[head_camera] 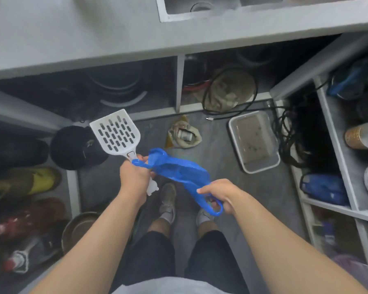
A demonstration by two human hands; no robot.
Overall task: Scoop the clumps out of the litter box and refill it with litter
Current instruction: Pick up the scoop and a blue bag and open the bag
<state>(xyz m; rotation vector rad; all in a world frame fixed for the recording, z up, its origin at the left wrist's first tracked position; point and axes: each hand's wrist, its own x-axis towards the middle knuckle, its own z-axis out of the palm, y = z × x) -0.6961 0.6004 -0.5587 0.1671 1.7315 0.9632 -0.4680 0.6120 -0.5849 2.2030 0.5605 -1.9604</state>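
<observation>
My left hand [134,179] grips the handle of a white slotted litter scoop [116,132], whose blade points up and away, and also pinches one handle of a blue plastic bag [179,170]. My right hand [219,196] grips the bag's other handle, so the bag stretches between the two hands at waist height. The litter box [234,132], a clear rectangular tray of brownish litter with small dark clumps, sits on the grey floor ahead and to the right of the hands.
A crumpled yellowish bag [184,134] lies on the floor ahead. Black cables [285,136] trail beside the litter box. Shelves with pots, bowls and bottles line both sides, under a grey counter with a sink [200,9]. My feet [168,200] stand below the hands.
</observation>
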